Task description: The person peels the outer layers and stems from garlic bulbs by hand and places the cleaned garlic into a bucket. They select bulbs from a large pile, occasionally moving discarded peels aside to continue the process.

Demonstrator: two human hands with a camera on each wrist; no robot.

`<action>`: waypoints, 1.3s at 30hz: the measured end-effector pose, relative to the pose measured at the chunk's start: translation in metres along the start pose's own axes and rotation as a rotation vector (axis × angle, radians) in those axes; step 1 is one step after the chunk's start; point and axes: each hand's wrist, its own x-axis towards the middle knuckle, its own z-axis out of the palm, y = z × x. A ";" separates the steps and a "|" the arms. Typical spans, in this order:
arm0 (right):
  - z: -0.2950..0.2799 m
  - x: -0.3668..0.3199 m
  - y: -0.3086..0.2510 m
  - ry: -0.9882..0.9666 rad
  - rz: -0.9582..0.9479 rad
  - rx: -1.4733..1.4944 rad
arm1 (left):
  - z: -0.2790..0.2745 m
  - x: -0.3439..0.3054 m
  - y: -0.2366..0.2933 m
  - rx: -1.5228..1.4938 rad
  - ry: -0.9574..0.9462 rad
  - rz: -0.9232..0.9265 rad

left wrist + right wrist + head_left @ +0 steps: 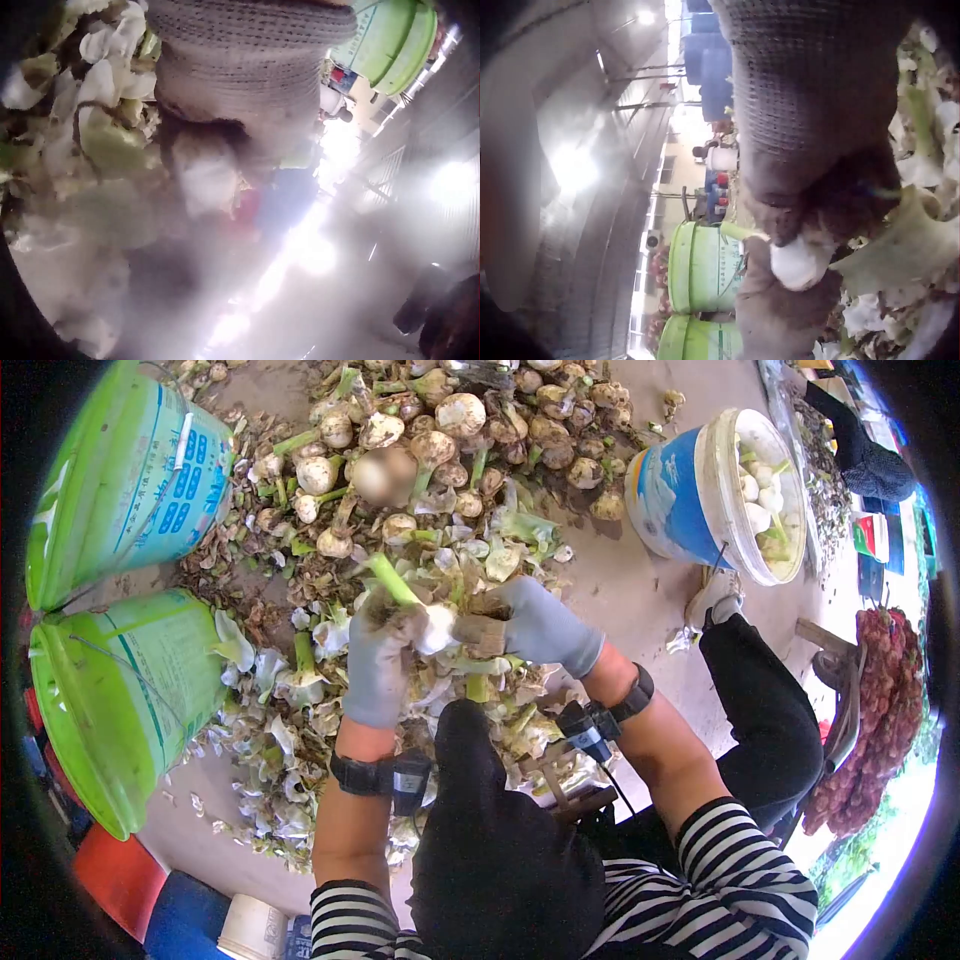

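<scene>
- The bulb (436, 631), held above the skins (280, 715), risked slipping if the left hand (378, 668), curled round it, slackened.
- The right hand (546, 624), its fingers closed against the bulb's side, could have bruised it by pressing hard.
- Counted: one held bulb, two hands, two green pails (115, 700), one blue bucket (672, 492); the heap (460, 415) overlapped too much to count.

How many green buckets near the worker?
2: the upper bucket and the lower bucket, both at the head view's left side. More could be hidden behind them.
</scene>
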 end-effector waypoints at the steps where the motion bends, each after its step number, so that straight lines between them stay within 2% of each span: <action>1: -0.005 -0.003 -0.005 0.000 0.001 0.001 | -0.002 -0.001 -0.001 -0.149 -0.021 -0.072; 2: -0.013 -0.006 -0.014 -0.029 -0.010 0.204 | -0.005 -0.001 -0.002 -0.297 -0.041 -0.140; 3: -0.018 -0.010 -0.018 -0.061 -0.022 0.408 | -0.005 0.002 -0.005 -0.353 -0.063 -0.094; 4: -0.019 -0.016 -0.017 -0.064 -0.023 0.411 | -0.006 0.004 -0.007 -0.351 -0.058 -0.093; 6: -0.020 -0.031 -0.013 0.152 0.056 0.969 | -0.008 0.009 -0.011 -0.420 -0.005 -0.118; 7: -0.019 -0.033 -0.006 0.233 0.139 1.184 | -0.012 0.011 -0.012 -0.486 0.185 -0.176; 8: -0.023 -0.036 -0.001 0.230 0.137 1.183 | -0.019 0.012 -0.013 -0.487 0.185 -0.172; 10: -0.034 -0.040 0.001 0.168 0.261 1.482 | -0.033 0.013 -0.014 -0.509 0.193 -0.179; 11: -0.042 -0.027 0.017 -0.081 -0.115 0.626 | -0.035 0.012 -0.012 -0.553 0.172 -0.246; 12: -0.035 -0.027 0.025 -0.079 -0.115 0.627 | -0.032 0.011 -0.011 -0.552 0.172 -0.247; 14: -0.007 -0.001 -0.001 0.144 -0.138 0.356 | -0.018 0.010 -0.008 -0.404 0.187 -0.205; 15: 0.008 0.005 0.001 0.253 -0.217 0.314 | -0.017 0.010 -0.013 -0.404 0.187 -0.206; 16: 0.011 0.008 -0.007 0.253 -0.217 0.314 | -0.019 0.012 -0.021 -0.414 0.143 -0.229; 18: 0.008 0.014 -0.032 -0.033 0.244 0.202 | -0.015 0.013 -0.024 -0.424 0.107 -0.251; 19: 0.004 0.013 -0.040 -0.094 0.358 0.397 | -0.008 0.014 -0.019 -0.469 0.145 -0.257; 20: 0.004 0.009 -0.037 -0.099 0.354 0.398 | -0.005 0.017 -0.016 -0.514 0.184 -0.263; 21: 0.004 0.003 -0.030 0.019 0.284 0.695 | -0.007 0.023 -0.017 -0.517 0.308 -0.268; 22: 0.006 0.000 -0.024 0.138 0.211 0.989 | -0.011 0.022 -0.015 -0.519 0.316 -0.264; 23: 0.004 0.007 -0.016 0.216 -0.024 0.690 | -0.018 0.019 -0.011 -0.388 0.311 -0.266; 24: -0.003 0.003 -0.011 0.126 0.241 1.056 | -0.023 0.019 -0.007 -0.254 0.298 -0.268; 26: -0.002 0.010 -0.012 0.149 0.140 0.499 | -0.029 0.021 -0.007 -0.253 0.318 -0.213; 27: 0.002 0.007 -0.008 0.149 0.141 0.497 | -0.032 0.020 -0.008 -0.255 0.346 -0.163; 28: 0.010 0.002 -0.001 0.208 0.096 0.190 | -0.033 0.019 -0.009 -0.258 0.375 -0.112; 29: 0.012 0.002 0.003 0.265 0.042 -0.120 | -0.016 0.015 0.024 -0.383 0.470 -0.044; 30: 0.007 0.003 0.003 0.268 0.037 -0.125 | -0.014 0.002 0.059 -0.466 0.486 0.137; 31: 0.001 -0.001 0.002 0.216 0.155 -0.162 | -0.052 -0.001 0.079 -0.561 0.376 0.336; 32: -0.003 -0.005 0.001 0.159 0.274 -0.194 | -0.070 -0.010 0.117 -0.819 -0.393 0.376; 33: -0.006 0.000 0.003 0.134 0.316 -0.347 | -0.058 -0.019 0.139 -0.884 -0.336 0.546; 34: -0.005 0.006 0.004 0.131 0.311 -0.342 | -0.067 -0.016 0.157 -0.592 -0.264 0.602; 36: -0.002 0.028 0.006 0.324 0.207 -0.372 | -0.066 0.002 0.145 -0.484 -0.124 0.515; 38: 0.004 0.055 0.006 0.349 0.139 -0.435 | -0.060 0.021 0.110 -0.269 0.176 0.289; 39: 0.008 0.070 0.007 0.274 0.123 -0.509 | -0.055 0.029 0.090 -0.156 0.154 0.192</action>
